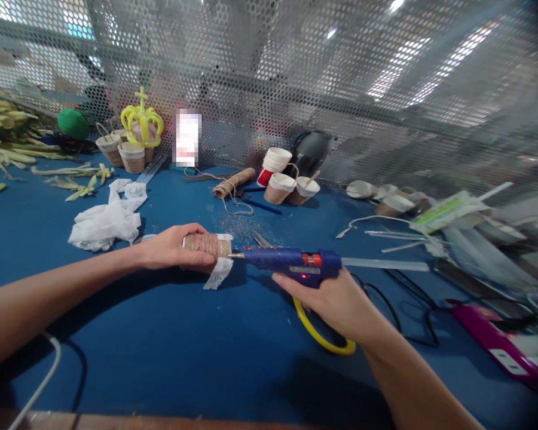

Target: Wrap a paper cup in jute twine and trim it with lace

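- Nearest, a white cable (57, 358) is seen below the left forearm, at the edge of the blue table (161, 364).
- The right forearm is slanted up and inward from the lower right; beneath the right hand (336, 304), a yellow loop (325, 344) can be seen.
- By the right hand, a blue glue gun (269, 258) is gripped, the fingers being wrapped around its handle and one digit reaching forward beneath the body; the gun is held roughly level, its nozzle pointed toward the left hand.
- The left forearm is laid across from the lower left, and the left hand (186, 248) is half closed around a twine-wrapped cup (206, 242), which is held on its side, the thumb along the near side and the fingers over the far side.
- The cup is located directly ahead of the nozzle; a white lace strip (218, 276) is hung from its right end, by the nozzle tip.
- To the right of the right hand, a magenta power strip (479, 328) is placed.
- Beyond the left hand, crumpled white lace (103, 226) is piled.
- Farther off, between the hands, a twine roll (237, 181) is laid.
- Farthest, a perforated metal panel (233, 77) is stood behind everything.
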`<state>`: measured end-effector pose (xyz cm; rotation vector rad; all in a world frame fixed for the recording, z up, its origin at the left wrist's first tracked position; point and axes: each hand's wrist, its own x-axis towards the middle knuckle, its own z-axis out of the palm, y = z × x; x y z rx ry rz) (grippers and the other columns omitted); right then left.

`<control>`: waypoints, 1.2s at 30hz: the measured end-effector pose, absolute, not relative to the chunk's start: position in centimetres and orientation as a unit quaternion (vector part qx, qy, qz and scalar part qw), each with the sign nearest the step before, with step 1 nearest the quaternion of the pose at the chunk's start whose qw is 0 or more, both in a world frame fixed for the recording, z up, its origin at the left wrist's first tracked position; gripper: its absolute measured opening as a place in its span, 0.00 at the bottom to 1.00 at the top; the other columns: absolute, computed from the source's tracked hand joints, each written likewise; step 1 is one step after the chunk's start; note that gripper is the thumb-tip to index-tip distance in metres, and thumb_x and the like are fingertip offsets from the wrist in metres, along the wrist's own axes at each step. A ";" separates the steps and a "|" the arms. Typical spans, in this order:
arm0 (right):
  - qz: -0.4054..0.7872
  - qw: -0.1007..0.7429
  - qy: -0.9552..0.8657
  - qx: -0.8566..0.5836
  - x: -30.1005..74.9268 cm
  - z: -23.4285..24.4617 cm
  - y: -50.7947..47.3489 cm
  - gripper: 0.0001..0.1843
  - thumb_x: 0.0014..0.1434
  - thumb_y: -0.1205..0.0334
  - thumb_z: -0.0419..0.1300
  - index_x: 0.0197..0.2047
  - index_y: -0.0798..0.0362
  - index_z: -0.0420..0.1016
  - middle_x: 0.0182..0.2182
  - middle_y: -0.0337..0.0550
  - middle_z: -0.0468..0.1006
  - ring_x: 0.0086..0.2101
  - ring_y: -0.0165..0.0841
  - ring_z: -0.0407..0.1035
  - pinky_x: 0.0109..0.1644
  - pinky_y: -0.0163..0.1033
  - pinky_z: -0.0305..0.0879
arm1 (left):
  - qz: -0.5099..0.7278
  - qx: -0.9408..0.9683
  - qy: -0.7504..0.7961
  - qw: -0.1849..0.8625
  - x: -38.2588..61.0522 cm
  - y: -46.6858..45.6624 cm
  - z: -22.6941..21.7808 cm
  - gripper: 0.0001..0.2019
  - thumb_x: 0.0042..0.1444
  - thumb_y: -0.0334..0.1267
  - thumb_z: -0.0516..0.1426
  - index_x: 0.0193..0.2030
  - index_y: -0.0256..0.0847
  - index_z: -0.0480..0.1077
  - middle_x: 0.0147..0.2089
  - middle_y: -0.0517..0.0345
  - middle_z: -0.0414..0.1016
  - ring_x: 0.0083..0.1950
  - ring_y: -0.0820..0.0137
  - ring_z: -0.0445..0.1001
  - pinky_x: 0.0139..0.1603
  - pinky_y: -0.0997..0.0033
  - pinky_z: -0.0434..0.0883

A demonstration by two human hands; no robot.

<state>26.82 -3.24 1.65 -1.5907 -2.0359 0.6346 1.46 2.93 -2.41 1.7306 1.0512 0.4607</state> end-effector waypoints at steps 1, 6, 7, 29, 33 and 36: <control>0.227 0.239 -0.745 -0.579 26.8 1.7 -3.3 0.17 0.49 0.58 0.58 0.13 0.48 0.59 0.10 0.34 0.62 0.20 0.33 0.64 0.22 0.36 0.60 | 0.190 0.718 0.437 0.507 1.5 2.9 -2.3 0.25 0.43 0.51 0.59 0.44 0.38 0.63 0.34 0.58 0.70 0.32 0.71 0.67 0.30 0.73 0.65; 0.234 0.238 -0.733 -0.593 26.7 1.6 -3.2 0.19 0.50 0.59 0.59 0.13 0.49 0.57 0.09 0.33 0.62 0.16 0.29 0.60 0.22 0.35 0.59 | 0.189 0.721 0.438 0.502 1.6 2.8 -1.9 0.25 0.43 0.51 0.59 0.45 0.38 0.63 0.36 0.57 0.70 0.34 0.70 0.68 0.32 0.73 0.65; 0.242 0.237 -0.729 -0.595 26.7 1.6 -3.1 0.19 0.50 0.59 0.59 0.13 0.49 0.57 0.09 0.32 0.62 0.15 0.28 0.58 0.21 0.35 0.58 | 0.188 0.722 0.438 0.502 1.6 2.8 -2.0 0.25 0.43 0.51 0.59 0.45 0.38 0.63 0.36 0.56 0.70 0.34 0.70 0.68 0.32 0.72 0.65; 0.357 0.233 -0.689 -0.586 27.0 0.4 -2.6 0.20 0.55 0.50 0.55 0.17 0.54 0.62 0.10 0.32 0.60 0.15 0.25 0.57 0.23 0.33 0.59 | 0.190 0.745 0.412 0.489 1.4 2.7 -2.2 0.25 0.43 0.49 0.60 0.46 0.39 0.63 0.38 0.57 0.71 0.36 0.69 0.69 0.34 0.72 0.66; 0.364 0.217 -0.694 -0.582 26.9 0.6 -2.8 0.22 0.54 0.49 0.55 0.16 0.53 0.61 0.10 0.32 0.59 0.15 0.25 0.57 0.22 0.33 0.59 | 0.196 0.733 0.409 0.506 1.5 2.4 -2.1 0.24 0.43 0.48 0.60 0.45 0.39 0.63 0.37 0.57 0.71 0.35 0.70 0.69 0.34 0.72 0.66; 0.348 0.224 -0.699 -0.583 26.9 0.8 -2.9 0.22 0.54 0.50 0.55 0.14 0.53 0.59 0.10 0.33 0.60 0.15 0.25 0.58 0.23 0.33 0.59 | 0.196 0.737 0.409 0.502 1.5 2.3 -1.9 0.24 0.44 0.48 0.60 0.46 0.38 0.63 0.37 0.57 0.71 0.36 0.69 0.69 0.35 0.72 0.66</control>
